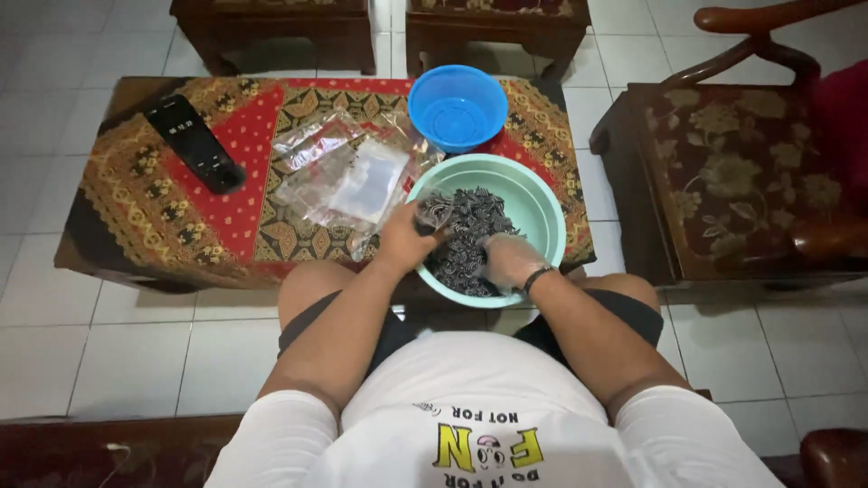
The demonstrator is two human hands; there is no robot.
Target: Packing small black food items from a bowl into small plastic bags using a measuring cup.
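While both hands are down in the pale green basin at the near right of the worktop, the work looks to be at an early or middle stage: the basin is heaped with small dark, striped pieces, perhaps seeds, though they are too small to name with certainty, and the blue bowl just beyond it on the far side shows nothing inside. The left hand is closed around a small clear bag held at the edge of the heap; the right hand, in a thin clear glove and with a dark band at the wrist, rests curled among the pieces, and whether it grips any I cannot tell. To the left of the basin lies a loose pile of empty clear plastic bags, so much packing seems left. The worktop is a low table under a red and gold patterned cloth, with a dark phone at its far left. Around it are white floor tiles, carved wooden stools beyond, and a cushioned wooden armchair at the right.
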